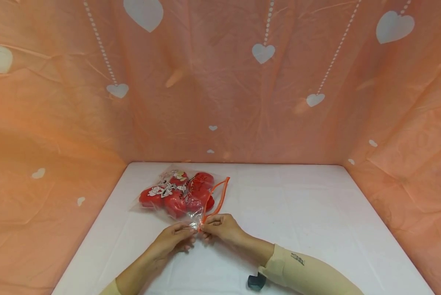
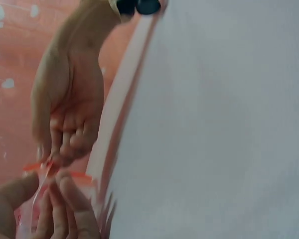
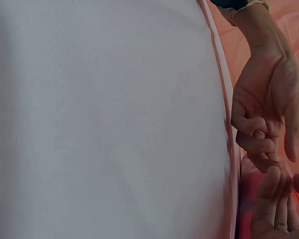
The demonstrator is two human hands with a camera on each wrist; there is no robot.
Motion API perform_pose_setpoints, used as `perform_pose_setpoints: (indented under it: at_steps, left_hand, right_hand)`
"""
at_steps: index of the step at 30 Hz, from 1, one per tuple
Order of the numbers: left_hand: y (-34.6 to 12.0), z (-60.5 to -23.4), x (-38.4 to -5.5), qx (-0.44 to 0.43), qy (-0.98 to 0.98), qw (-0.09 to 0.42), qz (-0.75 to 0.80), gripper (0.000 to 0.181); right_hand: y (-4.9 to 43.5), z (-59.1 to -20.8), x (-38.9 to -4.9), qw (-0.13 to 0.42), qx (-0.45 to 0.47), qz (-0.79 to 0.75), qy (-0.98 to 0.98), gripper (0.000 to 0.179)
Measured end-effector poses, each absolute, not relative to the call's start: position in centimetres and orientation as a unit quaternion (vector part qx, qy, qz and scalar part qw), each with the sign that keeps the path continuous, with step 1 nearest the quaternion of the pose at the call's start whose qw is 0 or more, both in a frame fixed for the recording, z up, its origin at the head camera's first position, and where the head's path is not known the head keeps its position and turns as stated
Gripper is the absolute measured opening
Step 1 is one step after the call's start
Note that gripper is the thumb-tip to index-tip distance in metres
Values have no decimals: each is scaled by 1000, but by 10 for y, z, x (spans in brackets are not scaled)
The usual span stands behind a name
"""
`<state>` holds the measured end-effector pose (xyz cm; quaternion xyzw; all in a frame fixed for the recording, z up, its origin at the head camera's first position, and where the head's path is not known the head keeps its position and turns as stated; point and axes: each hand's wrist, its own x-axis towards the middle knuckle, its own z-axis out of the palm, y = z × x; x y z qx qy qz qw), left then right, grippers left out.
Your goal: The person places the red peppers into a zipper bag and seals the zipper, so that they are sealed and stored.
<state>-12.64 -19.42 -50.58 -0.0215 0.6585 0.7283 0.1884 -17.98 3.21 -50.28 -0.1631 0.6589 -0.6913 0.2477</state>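
Note:
A clear plastic zip bag with printed cartoon figures lies at the left of the table. Several red rounded things fill it; their kind is not clear through the plastic. An orange zip strip loops along the bag's right edge. My right hand pinches the near end of this strip between thumb and fingers. Close beside it, my left hand holds the bag's near corner at thumb and fingertips. In the left wrist view, the strip crosses between both hands' fingertips.
White cloth covers the table. Orange curtain printed with white hearts encloses its back and both sides. A small dark device sits beneath the right sleeve.

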Motion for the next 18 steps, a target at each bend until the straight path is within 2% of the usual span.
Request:
perform_pose_setpoints:
  at_steps: [3,10,18]
  left_hand:
    - [-186,-506,-125,-67,620,177,761,40]
    - [-176,-507,-125,-79,599,142,784,17]
    - [-172,-509,-127,-60,617,130,774,28]
  right_hand:
    - [32,-503,-180,252,-159,-686,664,16]
    - [32,-503,-178,247,-157,-685,667,13]
    - [31,-504,-179,252,-159,-680,669,17]
